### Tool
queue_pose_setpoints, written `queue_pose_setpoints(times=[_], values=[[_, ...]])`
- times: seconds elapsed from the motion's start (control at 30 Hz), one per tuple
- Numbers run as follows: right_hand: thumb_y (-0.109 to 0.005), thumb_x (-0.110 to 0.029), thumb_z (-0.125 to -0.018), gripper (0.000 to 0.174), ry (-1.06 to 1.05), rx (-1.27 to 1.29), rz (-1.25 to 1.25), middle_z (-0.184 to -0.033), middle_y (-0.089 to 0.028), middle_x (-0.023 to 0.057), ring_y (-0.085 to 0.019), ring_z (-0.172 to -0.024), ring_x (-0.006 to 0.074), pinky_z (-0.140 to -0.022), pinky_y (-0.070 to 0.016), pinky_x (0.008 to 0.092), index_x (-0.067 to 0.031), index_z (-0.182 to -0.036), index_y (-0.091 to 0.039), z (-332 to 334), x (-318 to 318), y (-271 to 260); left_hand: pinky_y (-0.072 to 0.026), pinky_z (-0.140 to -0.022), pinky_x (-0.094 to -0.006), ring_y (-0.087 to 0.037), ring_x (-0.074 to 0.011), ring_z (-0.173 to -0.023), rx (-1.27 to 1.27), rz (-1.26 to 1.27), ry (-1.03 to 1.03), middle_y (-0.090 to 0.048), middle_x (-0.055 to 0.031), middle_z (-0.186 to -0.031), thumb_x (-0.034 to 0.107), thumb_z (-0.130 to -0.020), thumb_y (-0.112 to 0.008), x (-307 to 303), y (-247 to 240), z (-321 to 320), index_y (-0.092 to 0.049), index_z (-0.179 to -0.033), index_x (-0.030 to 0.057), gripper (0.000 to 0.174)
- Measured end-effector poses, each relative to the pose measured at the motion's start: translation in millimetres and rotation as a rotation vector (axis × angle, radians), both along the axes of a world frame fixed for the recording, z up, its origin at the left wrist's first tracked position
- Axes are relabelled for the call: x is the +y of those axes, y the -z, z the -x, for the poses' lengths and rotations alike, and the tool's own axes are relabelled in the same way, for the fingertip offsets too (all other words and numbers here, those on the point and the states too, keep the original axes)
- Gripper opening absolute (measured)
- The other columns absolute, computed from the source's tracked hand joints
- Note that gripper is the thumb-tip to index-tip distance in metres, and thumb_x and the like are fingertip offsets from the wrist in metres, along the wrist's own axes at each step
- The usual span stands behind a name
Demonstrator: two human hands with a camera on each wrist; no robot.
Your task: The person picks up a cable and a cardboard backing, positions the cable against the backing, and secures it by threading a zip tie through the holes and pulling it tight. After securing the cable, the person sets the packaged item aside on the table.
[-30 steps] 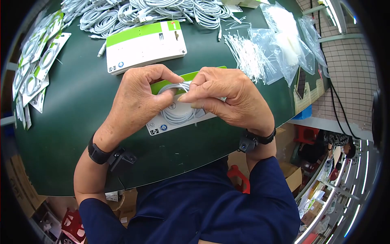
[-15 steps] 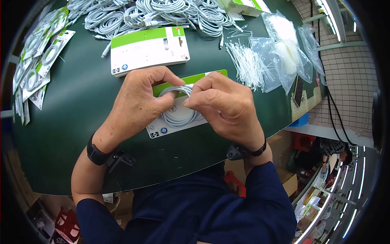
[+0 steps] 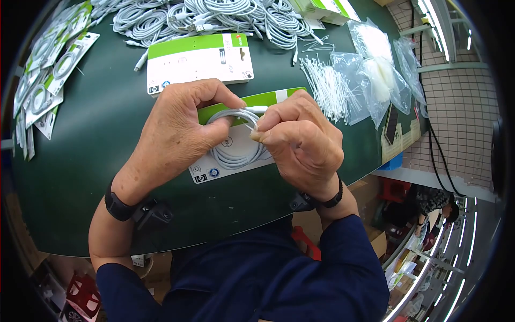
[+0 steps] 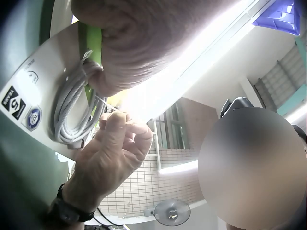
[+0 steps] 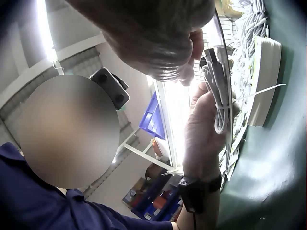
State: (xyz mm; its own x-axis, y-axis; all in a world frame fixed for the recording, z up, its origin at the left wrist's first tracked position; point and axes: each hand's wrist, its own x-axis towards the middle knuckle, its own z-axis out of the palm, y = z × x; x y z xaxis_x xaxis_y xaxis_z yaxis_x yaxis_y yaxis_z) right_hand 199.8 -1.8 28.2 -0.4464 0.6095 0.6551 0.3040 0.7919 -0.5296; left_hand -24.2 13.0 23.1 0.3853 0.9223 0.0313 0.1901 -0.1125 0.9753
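Observation:
My left hand (image 3: 177, 118) grips a green and white packaging card (image 3: 200, 175) at its upper edge, with the thumb over a coiled light grey cable (image 3: 236, 160). The coil lies flat on the card's printed face. My right hand (image 3: 308, 142) is at the coil's right side, thumb and index finger pinching the tail of a thin white cable tie (image 4: 109, 103). In the right wrist view, another tie tail (image 5: 261, 91) sticks out behind the card, and the cable's USB plug (image 5: 211, 57) shows near the top of the coil.
A stack of cards (image 3: 198, 70) lies just beyond my hands. Behind it is a heap of coiled cables (image 3: 214, 11). Loose cable ties (image 3: 327, 88) and plastic bags (image 3: 378, 70) lie at the right, with a phone (image 3: 391, 124). Cards with cables attached (image 3: 59, 70) are piled at the left.
My right hand has drawn back a little from the coil's top, towards its right side, uncovering more cable and the card's green band. The left hand keeps its grip.

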Motion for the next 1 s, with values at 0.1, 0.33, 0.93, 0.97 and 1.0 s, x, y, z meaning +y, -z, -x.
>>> queue_pose_setpoints(times=[0.1,0.33,0.93,0.97,1.0], values=[[-0.081,0.007,-0.081,0.026,0.007,0.008,0.002,-0.089,-0.072,0.0086,-0.065,-0.077,0.0196,-0.068,-0.0501,0.0313,-0.0073,-0.093,-0.064,0.4,0.9,1.4,-0.0549,-0.088,-0.028,-0.069,-0.0125,-0.092,-0.021,-0.03,-0.008,-0.075,-0.0077,-0.096,-0.006,-0.084,-0.066,-0.1,4.4,-1.4,-0.074,-0.102,-0.0027,0.019],[-0.081,0.006,-0.083,0.023,0.01,-0.007,0.009,-0.089,-0.073,0.0088,-0.065,-0.078,0.0188,-0.068,-0.0512,0.0312,-0.0066,-0.091,-0.064,-0.5,2.6,4.8,-0.0526,-0.071,-0.0264,-0.065,-0.011,-0.077,-0.07,-0.115,-0.043,-0.075,-0.0086,-0.086,-0.001,-0.082,-0.065,-0.1,9.0,-3.5,-0.075,-0.102,-0.0019,0.021],[-0.085,0.006,-0.065,0.029,0.045,-0.187,-0.094,-0.089,-0.072,0.001,-0.059,-0.071,0.0203,-0.061,-0.0471,0.0308,-0.009,-0.086,-0.071,4.8,3.0,3.5,-0.0524,-0.072,-0.0268,-0.063,-0.0094,-0.077,-0.071,-0.043,-0.006,-0.073,-0.0069,-0.085,0.001,-0.084,-0.067,-1.5,12.6,-4.5,-0.074,-0.1,-0.0021,0.018],[-0.085,0.006,-0.062,0.031,0.035,-0.228,-0.108,-0.088,-0.072,0.0003,-0.058,-0.07,0.0206,-0.061,-0.0468,0.0311,-0.0092,-0.085,-0.071,4.2,3.2,2.7,-0.0525,-0.073,-0.0266,-0.063,-0.0092,-0.078,-0.086,-0.023,-0.001,-0.073,-0.0067,-0.085,0.001,-0.084,-0.068,-1.2,12.8,-4.8,-0.074,-0.1,-0.0023,0.018],[-0.085,0.006,-0.062,0.031,0.038,-0.226,-0.112,-0.088,-0.072,0.0003,-0.058,-0.07,0.0206,-0.061,-0.0468,0.0311,-0.0092,-0.085,-0.071,3.8,2.3,2.0,-0.0525,-0.073,-0.0266,-0.063,-0.0092,-0.078,-0.084,-0.027,0.002,-0.073,-0.0067,-0.085,0.001,-0.084,-0.068,-1.5,12.7,-5.1,-0.074,-0.1,-0.0023,0.018]])
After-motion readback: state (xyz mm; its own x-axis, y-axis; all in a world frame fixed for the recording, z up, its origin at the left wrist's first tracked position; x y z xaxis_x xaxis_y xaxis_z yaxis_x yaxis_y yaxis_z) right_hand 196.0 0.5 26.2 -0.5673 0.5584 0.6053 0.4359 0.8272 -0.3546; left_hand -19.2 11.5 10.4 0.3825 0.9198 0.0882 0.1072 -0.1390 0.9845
